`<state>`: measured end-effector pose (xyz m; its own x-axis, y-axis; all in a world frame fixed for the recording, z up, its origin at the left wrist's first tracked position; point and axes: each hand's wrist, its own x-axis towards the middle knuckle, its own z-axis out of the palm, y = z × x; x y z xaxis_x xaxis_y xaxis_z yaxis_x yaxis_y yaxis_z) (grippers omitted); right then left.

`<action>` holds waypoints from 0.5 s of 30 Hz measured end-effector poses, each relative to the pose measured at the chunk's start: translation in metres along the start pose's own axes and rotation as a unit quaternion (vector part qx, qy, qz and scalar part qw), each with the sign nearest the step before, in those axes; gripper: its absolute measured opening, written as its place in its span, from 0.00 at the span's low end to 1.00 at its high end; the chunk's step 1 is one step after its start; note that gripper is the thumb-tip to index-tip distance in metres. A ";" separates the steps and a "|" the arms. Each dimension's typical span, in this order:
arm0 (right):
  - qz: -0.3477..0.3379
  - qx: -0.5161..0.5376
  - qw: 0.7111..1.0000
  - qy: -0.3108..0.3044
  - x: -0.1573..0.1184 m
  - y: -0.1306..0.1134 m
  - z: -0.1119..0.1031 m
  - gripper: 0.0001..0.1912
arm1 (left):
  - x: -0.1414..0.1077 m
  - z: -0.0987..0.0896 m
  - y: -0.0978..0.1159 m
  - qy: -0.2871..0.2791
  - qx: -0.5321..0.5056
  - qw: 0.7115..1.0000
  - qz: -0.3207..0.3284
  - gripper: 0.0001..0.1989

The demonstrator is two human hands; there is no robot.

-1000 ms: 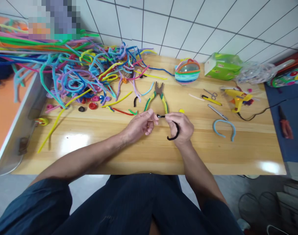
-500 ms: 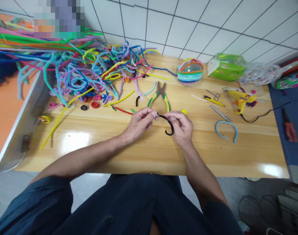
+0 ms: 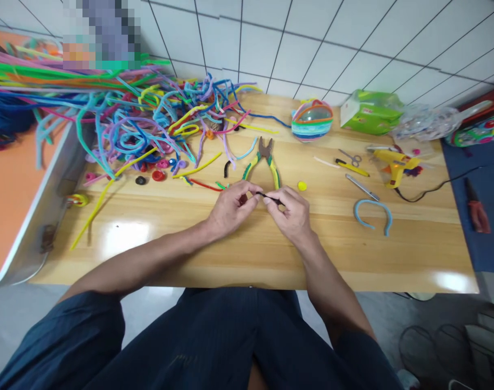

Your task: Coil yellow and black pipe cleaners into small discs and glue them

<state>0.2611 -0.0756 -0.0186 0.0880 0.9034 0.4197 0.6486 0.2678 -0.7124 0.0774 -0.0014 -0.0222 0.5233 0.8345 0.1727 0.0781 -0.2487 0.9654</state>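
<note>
Over the middle of the wooden table, my left hand pinches one end of a short black pipe cleaner. My right hand grips the same piece close by, its fingertips almost touching those of my left. Part of the black piece is hidden by my right fingers. Just beyond my hands lie pliers with green and yellow handles, jaws pointing away. A small black piece rests left of the pliers, and a yellow disc lies to their right.
Tangled pipe cleaners cover the back left of the table. A striped round object and a green packet stand at the back. Rightward lie scissors, a yellow cutter, a yellow glue gun and a blue curved piece.
My right hand has moved left and closed on the black piece near my left fingertips. The curved black end that hung between my hands is now mostly hidden.
</note>
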 end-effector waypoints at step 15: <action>0.055 0.088 0.994 0.043 0.034 -0.048 -0.019 0.06 | 0.015 -0.019 0.049 0.017 -0.029 0.999 0.033 0.12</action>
<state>0.2467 -0.0638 0.0408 0.2200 0.9006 0.3750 0.4906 0.2301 -0.8404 0.0729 0.0083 0.0319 0.4965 0.8334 0.2428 -0.0054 -0.2768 0.9609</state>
